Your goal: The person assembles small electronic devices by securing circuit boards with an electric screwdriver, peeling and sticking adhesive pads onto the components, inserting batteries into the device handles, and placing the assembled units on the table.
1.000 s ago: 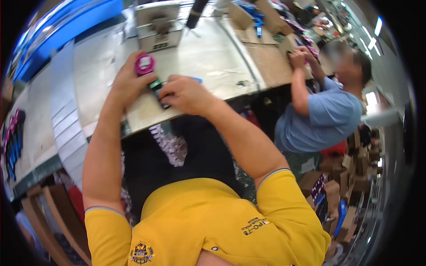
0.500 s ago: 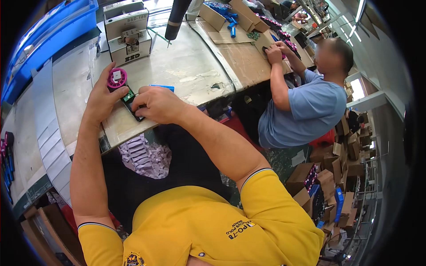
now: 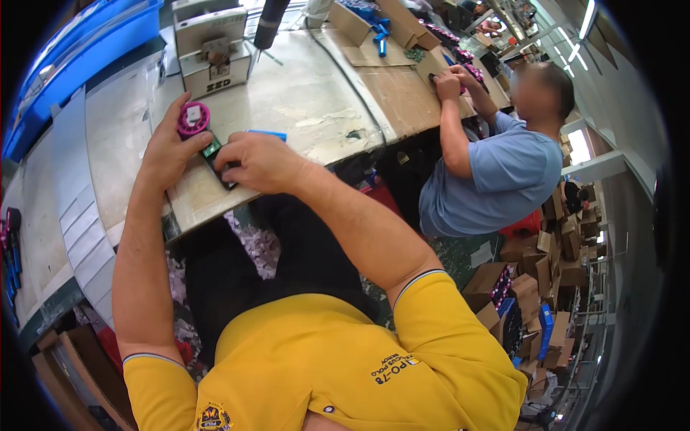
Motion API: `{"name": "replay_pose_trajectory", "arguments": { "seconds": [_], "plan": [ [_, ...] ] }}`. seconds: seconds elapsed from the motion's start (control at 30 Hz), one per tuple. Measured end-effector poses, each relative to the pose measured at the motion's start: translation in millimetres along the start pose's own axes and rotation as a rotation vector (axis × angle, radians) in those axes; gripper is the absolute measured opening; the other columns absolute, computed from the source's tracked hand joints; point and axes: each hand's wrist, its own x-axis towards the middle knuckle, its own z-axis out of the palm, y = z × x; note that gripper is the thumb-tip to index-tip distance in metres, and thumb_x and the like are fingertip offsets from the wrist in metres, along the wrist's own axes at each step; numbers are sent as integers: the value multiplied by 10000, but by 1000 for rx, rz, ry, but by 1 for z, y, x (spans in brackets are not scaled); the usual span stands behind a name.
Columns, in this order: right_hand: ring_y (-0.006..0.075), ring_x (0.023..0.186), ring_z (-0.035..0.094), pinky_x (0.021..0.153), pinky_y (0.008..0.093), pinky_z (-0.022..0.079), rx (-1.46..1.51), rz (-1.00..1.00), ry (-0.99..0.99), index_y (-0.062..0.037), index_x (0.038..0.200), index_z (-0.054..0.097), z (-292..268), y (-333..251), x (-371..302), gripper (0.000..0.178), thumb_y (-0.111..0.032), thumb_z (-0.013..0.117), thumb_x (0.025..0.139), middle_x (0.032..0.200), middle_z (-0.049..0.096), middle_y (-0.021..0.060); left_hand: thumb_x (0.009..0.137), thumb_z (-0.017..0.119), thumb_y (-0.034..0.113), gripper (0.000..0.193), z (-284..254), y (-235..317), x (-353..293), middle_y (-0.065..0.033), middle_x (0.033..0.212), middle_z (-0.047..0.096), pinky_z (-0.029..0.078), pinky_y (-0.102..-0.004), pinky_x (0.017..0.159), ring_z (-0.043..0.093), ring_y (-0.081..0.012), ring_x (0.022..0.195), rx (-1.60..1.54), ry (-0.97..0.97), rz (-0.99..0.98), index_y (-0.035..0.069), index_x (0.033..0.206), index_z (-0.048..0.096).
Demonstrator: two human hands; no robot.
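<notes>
My left hand (image 3: 167,147) grips a round magenta part (image 3: 192,118) with a white square piece on top, at the near edge of the workbench (image 3: 302,93). My right hand (image 3: 260,161) lies right beside it, fingers closed over a small dark device with a green circuit board (image 3: 213,151) showing between the two hands. A thin blue strip (image 3: 267,133) lies on the bench just behind my right hand. Both forearms reach up from my yellow shirt.
A grey benchtop fixture (image 3: 214,52) stands behind my hands, with a black hanging tool (image 3: 270,23) beside it. A blue bin (image 3: 79,50) sits at far left. A person in a blue shirt (image 3: 496,169) works at cardboard boxes (image 3: 392,21) on the right. Cartons (image 3: 532,287) crowd the floor.
The view has shifted, so my hands appear further right and lower in the picture. They stay together on the magenta part and the circuit board device.
</notes>
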Motion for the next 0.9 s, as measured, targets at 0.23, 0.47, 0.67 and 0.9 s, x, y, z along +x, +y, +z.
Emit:
{"name": "replay_pose_trajectory", "arguments": {
  "seconds": [0.23,0.47,0.67,0.9],
  "plan": [
    [256,765,617,729,349,504,-24,-45,-5,-103,983,778,-14,0,-4,91,-99,770,893,898,647,43,875,862,179,855,6,2,3,-205,1426,665,521,-375,1080,665,-302,1209,112,18,85,28,1612,455],
    [263,741,631,691,339,504,-259,-128,0,-113,942,775,-17,-12,1,60,-119,753,887,894,664,17,882,867,195,853,2,8,-3,-198,1444,662,526,-378,1081,669,-308,1220,103,15,60,45,1615,456],
    [284,744,664,670,366,527,-523,-289,-24,-115,888,760,-20,-15,12,57,-155,719,881,896,686,10,906,852,177,851,3,7,-2,-163,1477,646,505,-354,1102,657,-280,1233,119,19,46,95,1647,441],
    [293,733,679,659,396,544,-614,-431,-111,-95,828,737,-19,-12,31,88,-158,694,871,874,700,25,882,880,245,862,2,2,-1,-219,1455,656,536,-395,1095,676,-347,1251,120,24,89,34,1604,459]
  ]
}}
